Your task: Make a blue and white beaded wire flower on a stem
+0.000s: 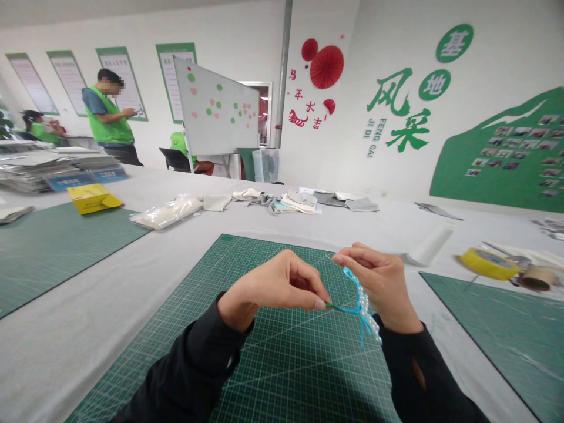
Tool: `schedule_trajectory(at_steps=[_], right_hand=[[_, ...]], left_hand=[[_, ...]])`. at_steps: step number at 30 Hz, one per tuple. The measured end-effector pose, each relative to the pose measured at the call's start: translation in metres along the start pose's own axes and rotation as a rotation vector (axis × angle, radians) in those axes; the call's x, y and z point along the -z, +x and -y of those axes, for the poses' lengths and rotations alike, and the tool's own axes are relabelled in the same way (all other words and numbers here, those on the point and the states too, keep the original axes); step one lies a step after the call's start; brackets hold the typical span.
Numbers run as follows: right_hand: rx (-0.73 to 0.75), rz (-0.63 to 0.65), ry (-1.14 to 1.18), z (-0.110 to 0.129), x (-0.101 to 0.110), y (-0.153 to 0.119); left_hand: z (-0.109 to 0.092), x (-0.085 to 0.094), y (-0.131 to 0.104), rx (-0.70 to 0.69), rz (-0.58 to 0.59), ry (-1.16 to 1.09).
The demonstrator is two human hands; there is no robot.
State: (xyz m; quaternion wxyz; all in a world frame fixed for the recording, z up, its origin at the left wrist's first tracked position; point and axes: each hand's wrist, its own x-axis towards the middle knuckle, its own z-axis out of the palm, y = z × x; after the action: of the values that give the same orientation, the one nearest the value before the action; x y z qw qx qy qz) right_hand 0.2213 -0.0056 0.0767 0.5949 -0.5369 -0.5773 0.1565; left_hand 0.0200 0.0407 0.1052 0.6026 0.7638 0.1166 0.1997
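Note:
Between my hands, above the green cutting mat (282, 364), hangs a light-blue beaded cord piece (363, 305) with rows of white pearl-like beads and loose blue cord ends. My left hand (282, 282) pinches a thin dark-green cord (331, 306) that runs into the blue part. Close by on the right, my right hand (381, 279) is closed, thumb against the forefinger, beside the blue loop at the top of the piece. Whatever lies in that pinch is too small to make out.
Folded cloth pieces (299, 202) and a plastic bag (170, 212) lie at the table's far side. Yellow tape (489, 263) sits at right near a second mat (493, 329). Stacked papers (30, 167) and a yellow box (93, 198) are at left. A person (110, 111) in a green vest stands beyond.

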Motion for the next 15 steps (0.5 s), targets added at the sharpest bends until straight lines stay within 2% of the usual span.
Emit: schedule_trajectory(at_steps=[7,15], right_hand=[[-0.129,-0.071,0.122,-0.005,0.011,0.001],[-0.151,-0.100,0.121,-0.005,0.012,0.001]], left_hand=[[-0.001,0.001,-0.001,-0.051,-0.271,-0.087],[0.002,0.000,0.004,-0.169,-0.540,-0.226]])
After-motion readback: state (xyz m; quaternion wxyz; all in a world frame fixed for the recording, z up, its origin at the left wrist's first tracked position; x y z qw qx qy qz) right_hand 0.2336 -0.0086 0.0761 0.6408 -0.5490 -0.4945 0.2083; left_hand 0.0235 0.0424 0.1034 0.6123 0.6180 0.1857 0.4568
